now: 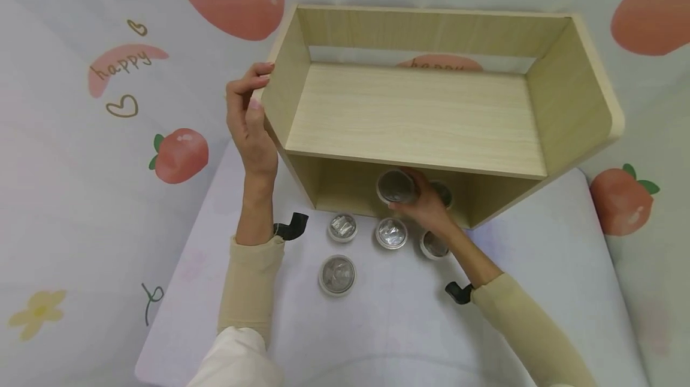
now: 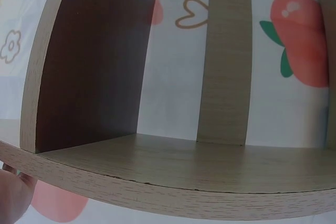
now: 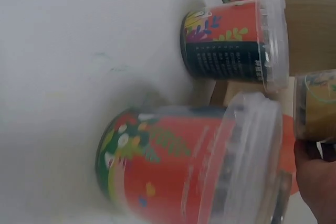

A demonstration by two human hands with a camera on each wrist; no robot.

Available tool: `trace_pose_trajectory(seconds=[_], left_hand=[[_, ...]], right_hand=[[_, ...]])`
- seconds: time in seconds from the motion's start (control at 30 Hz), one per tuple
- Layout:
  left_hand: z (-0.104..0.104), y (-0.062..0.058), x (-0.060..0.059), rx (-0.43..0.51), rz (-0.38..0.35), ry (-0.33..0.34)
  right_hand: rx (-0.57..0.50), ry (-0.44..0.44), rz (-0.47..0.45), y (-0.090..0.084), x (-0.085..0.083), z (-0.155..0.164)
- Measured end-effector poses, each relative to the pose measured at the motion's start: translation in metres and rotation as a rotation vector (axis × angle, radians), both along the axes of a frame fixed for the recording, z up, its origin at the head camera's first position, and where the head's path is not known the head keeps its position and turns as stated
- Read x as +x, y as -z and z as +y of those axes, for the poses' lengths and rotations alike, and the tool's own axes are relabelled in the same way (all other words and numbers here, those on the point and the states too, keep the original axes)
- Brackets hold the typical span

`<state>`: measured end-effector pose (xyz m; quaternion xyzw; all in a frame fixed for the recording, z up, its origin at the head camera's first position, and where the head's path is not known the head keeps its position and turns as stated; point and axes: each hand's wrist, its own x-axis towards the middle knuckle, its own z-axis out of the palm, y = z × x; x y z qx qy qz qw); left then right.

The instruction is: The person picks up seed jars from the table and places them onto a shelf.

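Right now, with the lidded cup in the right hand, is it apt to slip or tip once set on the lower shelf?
The cup looks small and probably light, since the right hand lifts it by fingertips. Its clear lid looks smooth, so the grip may slide. Squat as the cups on the table, it should stand steadily.

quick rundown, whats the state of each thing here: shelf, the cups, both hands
wooden shelf: upright on the table, upper level bare
held cup: lidded, lifted at the lower opening
cups on the table: four, upright, lidded
left hand: grips the shelf's left panel
right hand: holds the held cup
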<state>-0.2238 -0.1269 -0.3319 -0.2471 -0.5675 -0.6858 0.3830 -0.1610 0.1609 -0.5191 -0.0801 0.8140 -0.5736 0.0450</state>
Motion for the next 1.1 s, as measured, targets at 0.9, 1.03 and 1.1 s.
trace_pose_trajectory(seconds=[0.9,1.03,1.1], left_hand=[[0.005,-0.006,0.008,-0.013,-0.005,-0.011],[0.005,-0.004,0.005,-0.004,0.002,-0.001],[0.004,-0.002,0.002,0.002,0.011,0.005]], right_hand=[[0.005,-0.095,-0.155,-0.001,-0.015,-0.026],[0.014,-0.078,-0.133,0.027,-0.023,-0.023],[0.013,-0.075,-0.127,0.032,-0.024,-0.022]])
